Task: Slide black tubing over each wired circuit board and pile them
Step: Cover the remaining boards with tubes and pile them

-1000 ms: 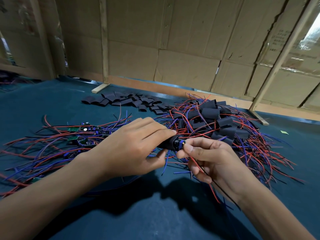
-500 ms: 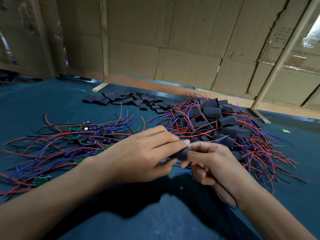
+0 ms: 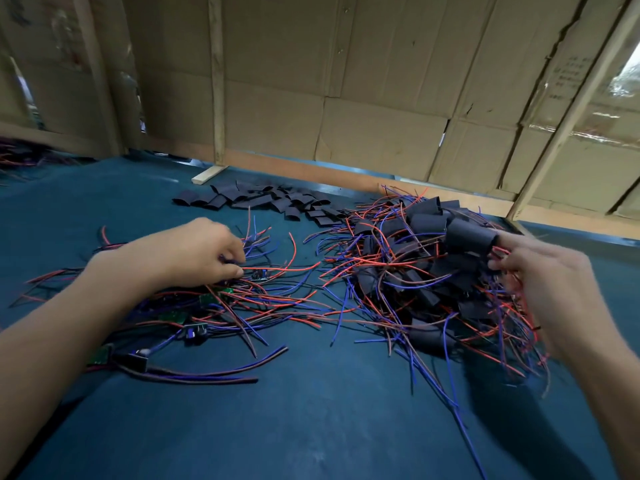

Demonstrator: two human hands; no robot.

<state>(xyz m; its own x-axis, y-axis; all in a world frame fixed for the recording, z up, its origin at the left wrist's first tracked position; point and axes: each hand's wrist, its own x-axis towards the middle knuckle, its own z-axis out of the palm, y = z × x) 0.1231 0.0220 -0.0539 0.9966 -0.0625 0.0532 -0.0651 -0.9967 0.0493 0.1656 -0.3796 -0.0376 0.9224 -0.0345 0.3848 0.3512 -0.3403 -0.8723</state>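
The right hand (image 3: 550, 271) holds a board in black tubing (image 3: 469, 237) over the big done pile (image 3: 426, 268). The left hand (image 3: 194, 252) pinches wires among the bare circuit boards (image 3: 194, 313). Many boards and empty tubes (image 3: 263, 200) are left.

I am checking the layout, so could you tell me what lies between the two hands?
Head view: loose red and blue wires on teal cloth, then the sleeved pile's near edge.

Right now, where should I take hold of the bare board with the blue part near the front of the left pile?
Take the bare board by its two long edges, coming down from above. It lies flat on the blue mat, wires trailing from both ends, so the sides look free. The left hand is busy further back in the unsleeved pile.
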